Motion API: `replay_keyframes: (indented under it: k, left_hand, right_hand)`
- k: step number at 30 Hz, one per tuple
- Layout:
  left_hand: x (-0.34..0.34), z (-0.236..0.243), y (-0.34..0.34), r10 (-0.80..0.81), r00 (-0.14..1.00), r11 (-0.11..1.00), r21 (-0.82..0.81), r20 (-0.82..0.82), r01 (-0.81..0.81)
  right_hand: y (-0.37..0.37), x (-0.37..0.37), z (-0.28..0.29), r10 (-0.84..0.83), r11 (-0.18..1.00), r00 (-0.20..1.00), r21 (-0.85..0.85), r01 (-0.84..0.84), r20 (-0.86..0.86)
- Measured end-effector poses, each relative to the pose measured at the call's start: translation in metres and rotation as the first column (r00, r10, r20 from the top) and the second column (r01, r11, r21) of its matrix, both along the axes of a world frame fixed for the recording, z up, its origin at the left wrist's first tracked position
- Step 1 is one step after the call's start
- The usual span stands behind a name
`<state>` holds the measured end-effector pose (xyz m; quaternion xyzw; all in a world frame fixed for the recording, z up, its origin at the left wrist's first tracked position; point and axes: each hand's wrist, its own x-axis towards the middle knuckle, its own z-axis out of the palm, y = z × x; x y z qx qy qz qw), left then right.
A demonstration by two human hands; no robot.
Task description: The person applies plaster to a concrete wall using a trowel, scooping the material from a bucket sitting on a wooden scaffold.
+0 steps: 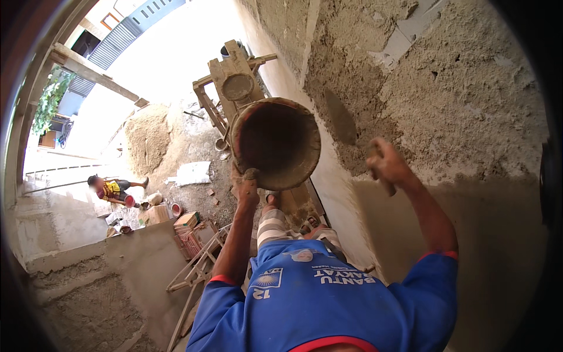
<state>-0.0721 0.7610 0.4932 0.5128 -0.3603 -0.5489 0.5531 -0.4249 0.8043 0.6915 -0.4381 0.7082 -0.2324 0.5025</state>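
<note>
My left hand (246, 186) grips the near-left rim of a round, mortar-caked bucket (275, 144), tilted so that its dark inside faces me. My right hand (386, 162) is closed round the handle of a trowel (339, 117), whose grey blade lies against or just in front of the rough, partly plastered wall (428, 94) on the right; I cannot tell whether it touches. Beyond the bucket, a second round container (237, 86), crusted with grey, rests on a plank scaffold (226, 70). I stand on narrow boards (311, 199) beside the wall.
Below left, a person (114, 190) in a yellow vest holds a red container by a low wall (99, 246). A sand heap (146, 138), white sack (193, 172), stacked bricks (189, 237) and wooden frame (202, 258) lie below. An overhead beam (94, 73) crosses at upper left.
</note>
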Motion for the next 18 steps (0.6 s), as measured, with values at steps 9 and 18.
replay_keyframes:
  k: [9,18]
  left_hand:
    - [-0.049,0.083,0.003,0.022,0.986,0.965,-0.262,0.163,0.021]
    - [-0.055,0.135,-0.029,-0.165,0.976,0.970,-0.155,0.143,0.187]
  right_hand:
    - [-0.004,0.078,-0.030,-0.159,0.979,0.721,0.200,0.029,0.675]
    - [-0.046,0.138,-0.039,0.270,0.764,0.585,-0.199,-0.613,-0.765]
